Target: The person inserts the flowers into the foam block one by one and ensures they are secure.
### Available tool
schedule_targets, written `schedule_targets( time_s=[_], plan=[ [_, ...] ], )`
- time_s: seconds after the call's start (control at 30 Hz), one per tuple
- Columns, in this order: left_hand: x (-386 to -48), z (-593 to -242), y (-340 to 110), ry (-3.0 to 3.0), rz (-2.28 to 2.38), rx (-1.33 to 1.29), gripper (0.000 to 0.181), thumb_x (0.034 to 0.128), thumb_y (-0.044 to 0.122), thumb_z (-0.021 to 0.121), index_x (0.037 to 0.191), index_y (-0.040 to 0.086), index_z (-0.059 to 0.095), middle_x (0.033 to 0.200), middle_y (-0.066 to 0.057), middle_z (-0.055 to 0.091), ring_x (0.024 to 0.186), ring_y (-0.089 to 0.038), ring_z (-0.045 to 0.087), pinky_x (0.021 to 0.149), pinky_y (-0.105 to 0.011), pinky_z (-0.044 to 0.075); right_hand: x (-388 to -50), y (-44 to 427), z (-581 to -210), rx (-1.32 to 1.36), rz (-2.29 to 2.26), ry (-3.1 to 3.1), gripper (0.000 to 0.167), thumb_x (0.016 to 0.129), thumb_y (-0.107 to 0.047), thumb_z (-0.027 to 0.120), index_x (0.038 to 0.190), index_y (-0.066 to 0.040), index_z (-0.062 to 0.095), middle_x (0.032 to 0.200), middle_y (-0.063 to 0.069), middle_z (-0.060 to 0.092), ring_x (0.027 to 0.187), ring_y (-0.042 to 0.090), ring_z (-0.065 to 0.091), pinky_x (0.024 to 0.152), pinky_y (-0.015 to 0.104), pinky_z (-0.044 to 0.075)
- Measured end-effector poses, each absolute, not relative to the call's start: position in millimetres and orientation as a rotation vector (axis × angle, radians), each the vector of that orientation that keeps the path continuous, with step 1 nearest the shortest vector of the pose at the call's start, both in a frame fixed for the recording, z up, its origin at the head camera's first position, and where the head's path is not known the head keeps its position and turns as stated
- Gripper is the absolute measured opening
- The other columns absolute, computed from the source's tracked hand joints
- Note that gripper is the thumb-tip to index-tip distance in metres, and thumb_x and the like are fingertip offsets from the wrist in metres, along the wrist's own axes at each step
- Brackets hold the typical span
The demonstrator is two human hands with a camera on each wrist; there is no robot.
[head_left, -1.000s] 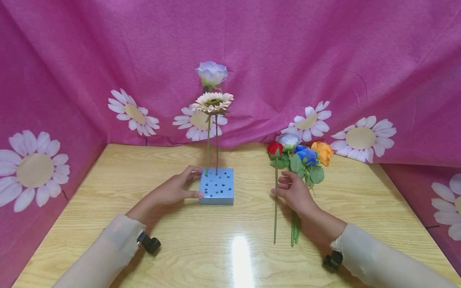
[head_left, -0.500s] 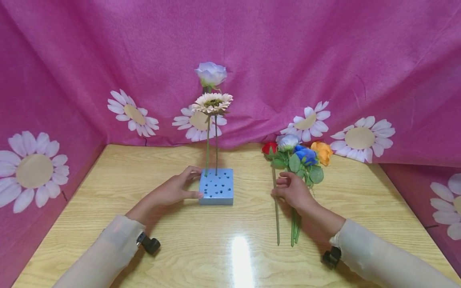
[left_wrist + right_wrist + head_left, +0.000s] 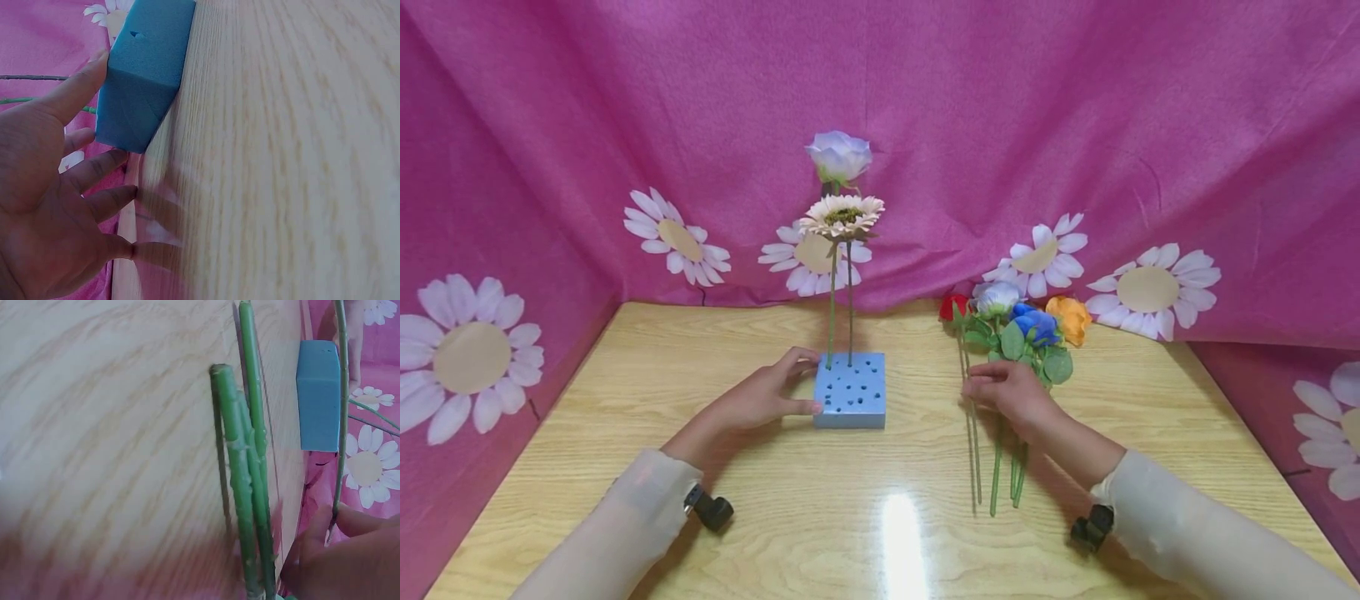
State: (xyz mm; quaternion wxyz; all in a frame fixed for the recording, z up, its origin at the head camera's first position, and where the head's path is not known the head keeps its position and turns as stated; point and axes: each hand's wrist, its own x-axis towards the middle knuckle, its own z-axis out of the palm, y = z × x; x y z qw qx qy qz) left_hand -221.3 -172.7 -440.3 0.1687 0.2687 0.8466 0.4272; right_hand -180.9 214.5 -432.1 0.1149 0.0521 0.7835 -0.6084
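In the head view, my left hand [image 3: 765, 390] holds the left side of a blue foam block [image 3: 850, 419], thumb at its front corner and forefinger at its back corner. Two artificial flowers stand upright in the block's holes: a pale lilac one [image 3: 839, 156] and a cream daisy-like one [image 3: 844, 217]. My right hand [image 3: 1011, 396] pinches the thin stem of a red rose [image 3: 953, 307] between thumb and forefinger. In the right wrist view that stem [image 3: 342, 425] runs up from my fingertips, past the foam block [image 3: 319, 400].
Beside my right hand lie a pale lilac flower [image 3: 997, 297], a blue flower [image 3: 1036, 323] and an orange flower [image 3: 1069, 320], their green stems [image 3: 237, 469] bunched on the wooden table [image 3: 760, 533]. A magenta daisy-print cloth [image 3: 925, 167] surrounds the table.
The red rose's head has moved left and its stem has tilted in my right fingers. One of the green stems beneath my right hand has shifted left. My left hand and the block stay put.
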Motion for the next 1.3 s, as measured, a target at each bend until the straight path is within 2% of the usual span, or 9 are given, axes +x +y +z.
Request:
schedule_targets(
  time_s=[0.23,0.47,0.67,0.93,1.17,1.3],
  plan=[
    [-221,-440,-173,2.407,1.211,0.77,0.065,0.0932,0.025,0.079,0.144,0.012,0.039,0.157,-0.021,0.046,0.149,-0.038,0.039,0.123,-0.056,0.025,-181,212,-431,0.171,-1.978,2.081,0.045,0.1,0.0,0.063,0.138,0.02,0.048,0.108,0.012,0.07,0.088,0.009,0.072,0.083,0.023,0.06],
    [-221,-439,-173,2.409,1.194,0.731,0.067,0.0923,0.029,0.079,0.145,0.018,0.039,0.159,-0.016,0.045,0.15,-0.034,0.038,0.124,-0.053,0.024,-179,210,-430,0.17,-2.017,2.005,0.042,0.099,0.003,0.064,0.135,0.02,0.049,0.093,0.002,0.069,0.082,0.012,0.074,0.077,0.025,0.062],
    [-221,-440,-173,2.411,1.194,0.744,0.067,0.0923,0.031,0.079,0.144,0.017,0.039,0.158,-0.017,0.045,0.15,-0.035,0.038,0.124,-0.054,0.024,-178,208,-428,0.097,-2.033,2.012,0.037,0.1,0.004,0.062,0.13,0.021,0.05,0.089,0.004,0.073,0.081,0.014,0.075,0.075,0.026,0.062],
    [-221,-439,-173,2.415,1.194,0.76,0.066,0.0928,0.026,0.079,0.144,0.015,0.039,0.158,-0.018,0.046,0.149,-0.035,0.04,0.124,-0.053,0.026,-181,206,-422,0.057,-2.016,2.076,0.033,0.101,0.002,0.061,0.128,0.017,0.05,0.087,0.004,0.075,0.081,0.014,0.076,0.077,0.029,0.062],
    [-221,-439,-172,2.419,1.208,0.794,0.066,0.0927,0.025,0.079,0.143,0.011,0.039,0.157,-0.021,0.046,0.148,-0.037,0.041,0.123,-0.055,0.025,-186,202,-414,-0.006,-1.978,2.145,0.035,0.102,-0.001,0.061,0.13,0.016,0.049,0.091,0.006,0.076,0.081,0.012,0.076,0.076,0.03,0.063],
    [-221,-440,-173,2.424,1.194,0.787,0.066,0.0931,0.027,0.079,0.143,0.012,0.038,0.157,-0.021,0.046,0.148,-0.037,0.04,0.124,-0.055,0.025,-190,199,-409,-0.014,-1.974,2.186,0.035,0.103,-0.002,0.061,0.13,0.016,0.05,0.098,0.012,0.077,0.081,0.012,0.076,0.076,0.029,0.063]
  ],
)
